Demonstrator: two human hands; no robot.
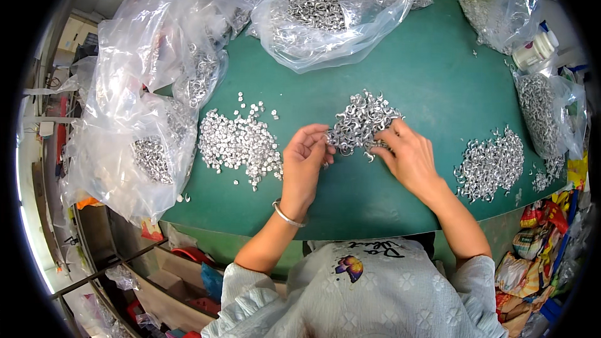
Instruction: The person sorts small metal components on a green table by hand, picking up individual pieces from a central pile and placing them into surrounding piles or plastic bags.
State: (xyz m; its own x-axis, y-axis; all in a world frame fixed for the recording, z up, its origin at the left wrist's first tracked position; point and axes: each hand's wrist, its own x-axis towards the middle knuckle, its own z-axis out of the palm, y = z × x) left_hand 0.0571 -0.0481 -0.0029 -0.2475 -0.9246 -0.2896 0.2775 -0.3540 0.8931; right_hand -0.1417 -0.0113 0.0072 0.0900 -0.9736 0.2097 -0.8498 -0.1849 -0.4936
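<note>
A loose, tangled heap of small shiny silver metal hooks (363,122) lies mid-way across a green counter (426,75). The right hand (408,155) rests flat on the heap's near edge, fingers spread open. The left hand (305,159) sits at the heap's left edge, fingers curled and pinching a few pieces. A flatter pile of tiny silver parts (238,144) lies to the left.
</note>
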